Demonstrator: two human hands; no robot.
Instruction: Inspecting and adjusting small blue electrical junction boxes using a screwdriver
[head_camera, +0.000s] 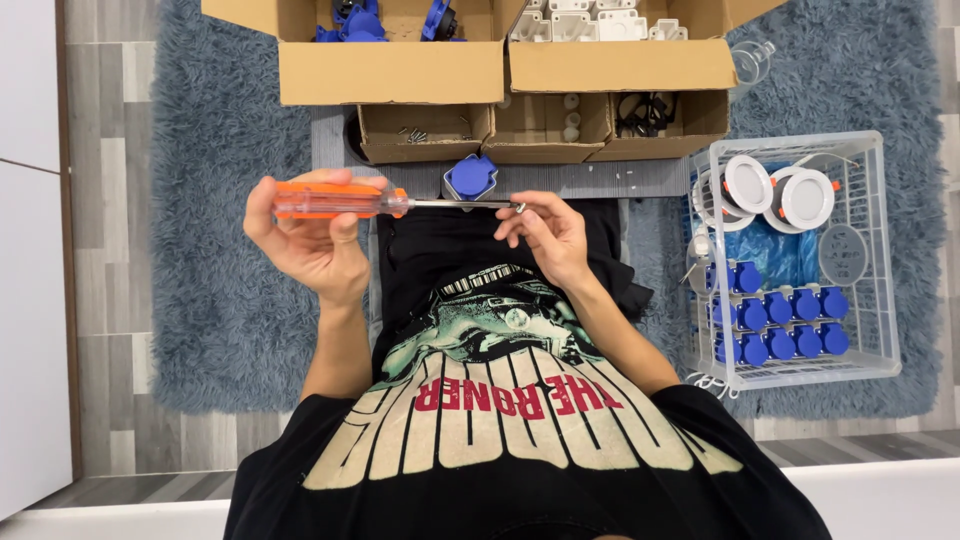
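Observation:
My left hand (310, 235) grips the clear orange handle of a screwdriver (340, 200), held level with its metal shaft pointing right. My right hand (548, 232) pinches a small screw (518, 207) at the shaft's tip with thumb and fingers. Just beyond the shaft, a blue round socket part (470, 177) lies on the grey floor strip in front of my black-clothed lap.
Two large open cardboard boxes (390, 72) at the top hold blue and white parts. Three small cardboard trays (545, 152) sit below them. A white wire basket (880, 300) on the right holds white round lamps and several blue parts. A shaggy blue rug (220, 310) lies underneath.

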